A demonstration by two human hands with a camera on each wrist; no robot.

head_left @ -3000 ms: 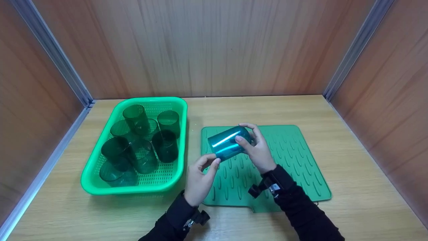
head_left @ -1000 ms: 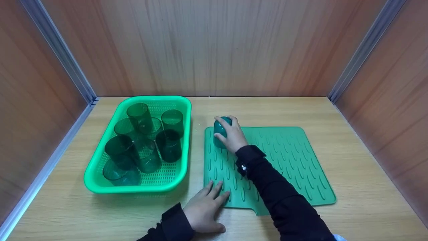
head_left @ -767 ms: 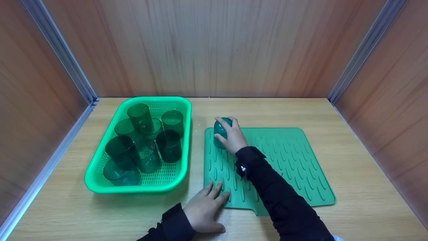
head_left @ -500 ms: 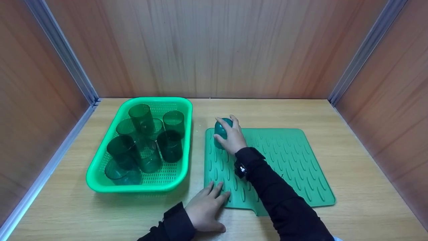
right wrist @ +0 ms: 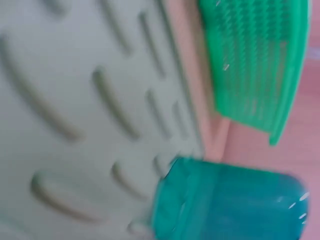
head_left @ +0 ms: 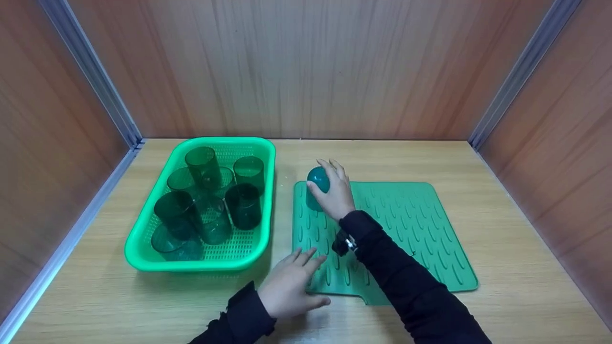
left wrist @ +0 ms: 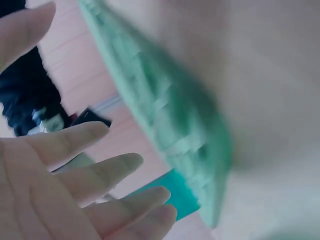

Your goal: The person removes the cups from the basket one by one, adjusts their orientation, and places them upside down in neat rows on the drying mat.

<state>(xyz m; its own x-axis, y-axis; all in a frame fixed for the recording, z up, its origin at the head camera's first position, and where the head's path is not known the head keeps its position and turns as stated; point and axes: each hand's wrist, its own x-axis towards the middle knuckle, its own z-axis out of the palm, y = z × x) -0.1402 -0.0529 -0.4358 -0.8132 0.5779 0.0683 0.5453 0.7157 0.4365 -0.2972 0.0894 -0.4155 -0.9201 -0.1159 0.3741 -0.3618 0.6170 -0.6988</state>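
A teal see-through cup (head_left: 314, 200) stands upside down on the far left corner of a green drying mat (head_left: 406, 229). My right hand (head_left: 337, 193) is around the cup's upper right side, fingers extended and loosened, with the thumb overlapping the cup in the head view. In the right wrist view the cup (right wrist: 240, 205) rests rim down on the mat, and no fingers show there. My left hand (head_left: 289, 286) hovers at the mat's near left corner, fingers spread and holding nothing. Its palm and fingers (left wrist: 110, 180) show in the left wrist view beside the mat (left wrist: 165, 110).
A green plastic basket (head_left: 266, 234) on the left holds several dark green see-through cups (head_left: 244, 205), some leaning on others. Wood-grain panels (head_left: 306, 67) enclose the wooden table (head_left: 526, 277) at the back and both sides.
The cup, earlier held between both hands, now stands inverted on the mat. My right fingers have just loosened and risen from it. My left hand has lifted slightly off the mat's corner.
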